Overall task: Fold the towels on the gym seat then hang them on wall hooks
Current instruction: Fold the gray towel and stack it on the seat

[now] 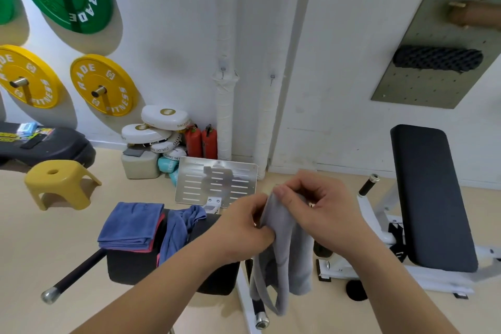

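My left hand [241, 228] and right hand [322, 211] held the grey towel [284, 255] up in the air, fingers [282, 192] pinched closed on its top edge, the rest hanging down. Behind, on the black gym seat [130, 263], lay a folded blue towel [130, 225] beside a crumpled blue one [179, 228], under two wall hooks [222, 69]

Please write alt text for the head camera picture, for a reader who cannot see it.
Two bare hands, left hand and right hand, hold up a grey towel that hangs down in front of a black gym seat. On the seat lie a folded blue towel and a crumpled blue one.
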A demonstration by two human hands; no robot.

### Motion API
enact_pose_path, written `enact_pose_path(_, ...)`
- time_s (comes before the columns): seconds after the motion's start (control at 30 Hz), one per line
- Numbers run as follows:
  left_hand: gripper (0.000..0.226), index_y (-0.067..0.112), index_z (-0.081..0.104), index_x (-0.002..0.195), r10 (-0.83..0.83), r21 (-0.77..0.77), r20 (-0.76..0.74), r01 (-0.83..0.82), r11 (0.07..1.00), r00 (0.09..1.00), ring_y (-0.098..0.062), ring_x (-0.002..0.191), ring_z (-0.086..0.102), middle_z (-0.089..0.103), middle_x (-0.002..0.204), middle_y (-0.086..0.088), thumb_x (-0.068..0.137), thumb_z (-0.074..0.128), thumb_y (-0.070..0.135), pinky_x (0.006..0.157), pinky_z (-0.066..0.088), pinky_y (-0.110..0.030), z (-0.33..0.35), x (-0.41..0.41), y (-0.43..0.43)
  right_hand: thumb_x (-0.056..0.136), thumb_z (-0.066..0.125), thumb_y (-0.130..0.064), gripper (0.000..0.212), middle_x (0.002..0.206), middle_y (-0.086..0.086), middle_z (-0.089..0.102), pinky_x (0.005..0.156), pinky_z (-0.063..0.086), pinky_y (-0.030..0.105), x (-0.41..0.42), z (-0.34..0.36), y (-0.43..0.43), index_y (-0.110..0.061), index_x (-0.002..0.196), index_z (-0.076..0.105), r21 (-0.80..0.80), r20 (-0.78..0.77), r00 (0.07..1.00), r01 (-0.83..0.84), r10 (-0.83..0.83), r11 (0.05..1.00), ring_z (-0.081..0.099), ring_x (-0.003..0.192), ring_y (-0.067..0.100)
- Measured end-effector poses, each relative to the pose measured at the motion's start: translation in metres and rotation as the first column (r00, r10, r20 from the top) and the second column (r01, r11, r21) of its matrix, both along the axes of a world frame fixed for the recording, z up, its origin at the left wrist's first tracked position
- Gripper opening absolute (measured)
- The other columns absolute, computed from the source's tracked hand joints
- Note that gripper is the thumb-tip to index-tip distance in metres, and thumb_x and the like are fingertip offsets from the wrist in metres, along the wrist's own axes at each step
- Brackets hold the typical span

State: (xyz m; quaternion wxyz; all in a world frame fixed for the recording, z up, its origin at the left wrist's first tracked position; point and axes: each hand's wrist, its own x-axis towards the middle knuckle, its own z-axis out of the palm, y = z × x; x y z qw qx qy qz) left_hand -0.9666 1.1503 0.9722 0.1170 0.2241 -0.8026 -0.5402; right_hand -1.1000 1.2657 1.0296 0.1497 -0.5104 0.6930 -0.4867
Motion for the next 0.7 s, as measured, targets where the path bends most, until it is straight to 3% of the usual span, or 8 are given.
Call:
enact_pose_path(0.2, 0.016, 0.024, 0.067, 0.082, -0.105, -0.131, 0.236, 0.139, 0.982, 0.966, -0.016, 0.070, 0.062, 0.067, 0.075, 0.000, 0.071, 0.058, 0.032, 0.070, 0.058, -0.040, -0.018, 0.010, -0.020, 0.096, 0.069, -0.023, 0.012, 0.075, -0.005, 0.069, 0.066, 0.048, 0.016, -0.026, 0.009, 0.009, -0.025, 0.085, 0.071, -0.060, -0.017, 0.997, 0.069, -0.070, 0.996, 0.061, 0.072, 0.007)
enact_pose_path(0.3, 0.014, 0.024, 0.069, 0.083, -0.119, -0.223, 0.318, 0.196, 0.955, 0.941, -0.010, 0.068, 0.061, 0.066, 0.074, 0.005, 0.080, 0.062, 0.036, 0.071, 0.057, -0.036, -0.027, 0.014, -0.025, 0.099, 0.063, -0.030, 0.013, 0.074, 0.000, 0.065, 0.065, 0.048, 0.024, -0.045, 0.006, 0.014, -0.029, 0.087, 0.067, -0.040, -0.065, 0.987, 0.143, -0.145, 0.989, 0.060, 0.072, 0.016)
enact_pose_path(0.43, 0.011, 0.028, 0.068, 0.080, -0.081, -0.255, 0.349, 0.178, 0.951, 0.934, -0.002, 0.062, 0.054, 0.060, 0.067, 0.014, 0.089, 0.062, 0.028, 0.067, 0.050, -0.023, -0.028, 0.014, -0.031, 0.103, 0.057, -0.026, 0.015, 0.077, -0.001, 0.065, 0.065, 0.045, 0.017, -0.069, 0.000, 0.021, -0.027, 0.090, 0.065, -0.061, -0.074, 0.968, 0.237, -0.241, 0.970, 0.059, 0.075, 0.014)
enact_pose_path(0.53, 0.011, 0.030, 0.072, 0.094, -0.005, -0.368, 0.373, 0.153, 0.917, 0.928, -0.004, 0.084, 0.062, 0.067, 0.089, 0.014, 0.092, 0.061, 0.028, 0.075, 0.051, -0.020, -0.019, 0.017, -0.044, 0.105, 0.054, -0.027, 0.017, 0.081, -0.010, 0.065, 0.066, 0.043, 0.012, -0.088, -0.005, 0.027, -0.033, 0.090, 0.061, -0.069, -0.092, 0.930, 0.350, -0.356, 0.934, 0.059, 0.077, 0.004)
enact_pose_path(0.63, 0.011, 0.032, 0.069, 0.099, 0.043, -0.411, 0.282, 0.080, 0.908, 0.959, -0.001, 0.096, 0.059, 0.065, 0.100, 0.018, 0.098, 0.061, 0.025, 0.084, 0.047, -0.021, -0.001, 0.023, -0.058, 0.105, 0.053, -0.031, 0.016, 0.079, -0.013, 0.064, 0.067, 0.042, 0.015, -0.100, -0.002, 0.037, -0.028, 0.092, 0.062, -0.120, 0.017, 0.879, 0.475, -0.477, 0.872, 0.056, 0.071, -0.005)
enact_pose_path(0.7, 0.012, 0.030, 0.067, 0.096, 0.112, -0.387, 0.087, -0.070, 0.919, 0.990, 0.001, 0.094, 0.060, 0.067, 0.094, 0.017, 0.100, 0.060, 0.023, 0.081, 0.046, -0.017, 0.014, 0.023, -0.062, 0.106, 0.050, -0.034, 0.018, 0.078, -0.009, 0.062, 0.069, 0.041, 0.020, -0.103, 0.000, 0.042, -0.023, 0.096, 0.061, -0.177, 0.069, 0.832, 0.554, -0.551, 0.814, 0.055, 0.071, -0.009)
